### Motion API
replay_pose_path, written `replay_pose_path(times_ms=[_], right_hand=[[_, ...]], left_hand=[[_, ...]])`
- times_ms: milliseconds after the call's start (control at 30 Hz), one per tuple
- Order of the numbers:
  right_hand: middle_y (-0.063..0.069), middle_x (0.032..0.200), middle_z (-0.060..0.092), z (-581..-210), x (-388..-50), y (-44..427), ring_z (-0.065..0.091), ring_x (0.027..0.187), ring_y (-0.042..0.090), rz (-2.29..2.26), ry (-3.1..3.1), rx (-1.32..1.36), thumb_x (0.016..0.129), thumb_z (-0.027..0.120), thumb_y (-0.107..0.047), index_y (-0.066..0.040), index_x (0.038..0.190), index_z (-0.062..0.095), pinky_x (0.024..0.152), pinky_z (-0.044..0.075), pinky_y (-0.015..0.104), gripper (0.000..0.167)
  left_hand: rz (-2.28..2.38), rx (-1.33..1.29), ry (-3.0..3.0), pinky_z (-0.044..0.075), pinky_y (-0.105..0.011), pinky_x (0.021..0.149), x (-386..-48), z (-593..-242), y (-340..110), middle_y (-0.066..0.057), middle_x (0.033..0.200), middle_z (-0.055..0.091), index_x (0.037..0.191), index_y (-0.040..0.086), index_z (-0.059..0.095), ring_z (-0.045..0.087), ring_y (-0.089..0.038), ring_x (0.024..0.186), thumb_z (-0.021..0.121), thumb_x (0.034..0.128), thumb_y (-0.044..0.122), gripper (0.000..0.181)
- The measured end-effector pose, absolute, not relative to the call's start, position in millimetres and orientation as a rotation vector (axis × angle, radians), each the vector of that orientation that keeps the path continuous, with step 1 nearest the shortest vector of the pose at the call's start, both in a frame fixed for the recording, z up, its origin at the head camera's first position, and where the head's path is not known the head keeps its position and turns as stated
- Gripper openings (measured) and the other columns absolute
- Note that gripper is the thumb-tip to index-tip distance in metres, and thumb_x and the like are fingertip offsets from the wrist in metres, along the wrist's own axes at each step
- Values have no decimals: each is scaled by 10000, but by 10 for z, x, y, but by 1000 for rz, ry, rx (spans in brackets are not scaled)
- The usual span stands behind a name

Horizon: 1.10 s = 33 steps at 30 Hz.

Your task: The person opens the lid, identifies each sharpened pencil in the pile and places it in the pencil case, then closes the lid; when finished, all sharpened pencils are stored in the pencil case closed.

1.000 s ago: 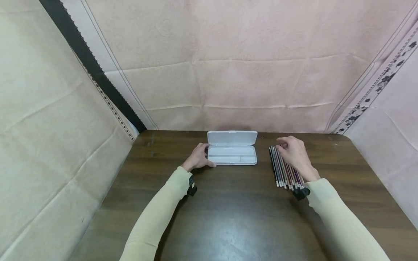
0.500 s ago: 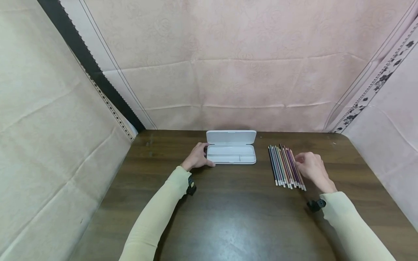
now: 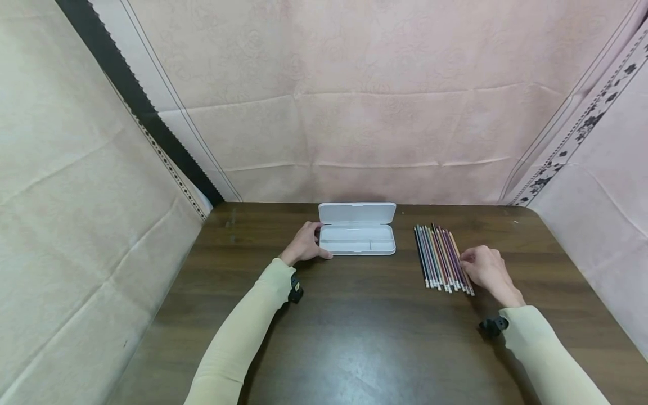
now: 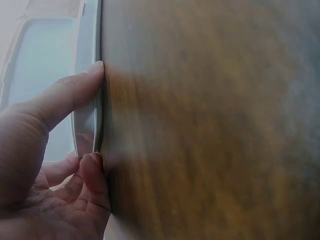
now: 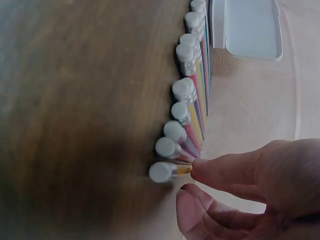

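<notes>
The pencils (image 3: 439, 260) lay side by side on the brown table (image 3: 354, 337), off to the right of the white case (image 3: 372, 253), with a strip of bare wood between. Their white eraser ends pointed back toward the person, and the whole row slanted a bit, far ends leaning left. Lots of colours in there: blue, green, red, purple, yellow.

The right hand (image 3: 488, 267) was at the right-hand edge of the row, so basically all the pencils sat to its left. The wrist view had one fingertip (image 5: 200, 169) up against the last one, a yellow pencil (image 5: 183, 170), just past its eraser, with the other fingers bent below. That shot's kinda blurry and the hand covers the rest of the pencil, so I honestly couldn't tell if it was pinched or only touched.

The left hand (image 3: 305, 243) was well apart from the pencils, over at the case. It had a grip on the left end, thumb (image 4: 85, 89) along the near wall and fingers wrapped around the end. The case sat flat near the far edge of the table, lid (image 3: 357, 213) tipped up at the back, with thin dividers showing inside. Pale cloth (image 3: 374, 129) hung behind it all.
</notes>
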State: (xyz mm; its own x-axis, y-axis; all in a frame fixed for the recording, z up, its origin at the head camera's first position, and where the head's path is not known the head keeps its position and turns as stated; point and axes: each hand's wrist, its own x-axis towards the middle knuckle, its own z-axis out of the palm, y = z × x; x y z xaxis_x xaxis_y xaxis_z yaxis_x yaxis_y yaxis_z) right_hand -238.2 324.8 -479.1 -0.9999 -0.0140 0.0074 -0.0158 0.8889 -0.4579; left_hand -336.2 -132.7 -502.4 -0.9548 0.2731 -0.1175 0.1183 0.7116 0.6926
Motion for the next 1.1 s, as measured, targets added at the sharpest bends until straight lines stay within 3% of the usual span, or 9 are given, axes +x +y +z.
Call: replay_pose_path(times_ms=[167, 567, 833, 1100], right_hand=[[332, 1073, 771, -4811, -2385, 3272, 693, 841, 368, 743, -3039, 0, 996, 693, -54, 107, 1065, 777, 722, 566, 517, 194], [239, 895, 757, -4827, -2420, 3265, 649, 730, 285, 772, -3083, -128, 970, 698, -87, 94, 968, 791, 609, 486, 352, 203], [179, 865, 758, -4809, -2422, 3280, 645, 761, 312, 736, -3077, -128, 956, 729, -129, 28, 905, 799, 659, 505, 407, 179], [233, 952, 776, -4706, -2418, 3216, 680, 792, 324, 767, -3021, -134, 965, 717, -153, 47, 1001, 780, 661, 536, 436, 212]], left_hand=[[1070, 303, 2702, 547, -465, 1113, -3362, -5036, -1326, -178, 1536, 503, 1631, 33, 434, 613, -342, 1292, 972, 818, 208, 991], [1076, 308, 2701, 549, -454, 1096, -3362, -5042, -1325, -178, 1531, 507, 1640, 36, 428, 615, -336, 1280, 976, 813, 215, 1009], [1073, 313, 2703, 550, -454, 1101, -3373, -5053, -1330, -178, 1542, 498, 1644, 39, 423, 617, -338, 1288, 974, 818, 216, 1009], [1072, 317, 2708, 551, -457, 1097, -3369, -5047, -1330, -181, 1537, 501, 1638, 35, 428, 615, -336, 1282, 977, 813, 221, 1009]])
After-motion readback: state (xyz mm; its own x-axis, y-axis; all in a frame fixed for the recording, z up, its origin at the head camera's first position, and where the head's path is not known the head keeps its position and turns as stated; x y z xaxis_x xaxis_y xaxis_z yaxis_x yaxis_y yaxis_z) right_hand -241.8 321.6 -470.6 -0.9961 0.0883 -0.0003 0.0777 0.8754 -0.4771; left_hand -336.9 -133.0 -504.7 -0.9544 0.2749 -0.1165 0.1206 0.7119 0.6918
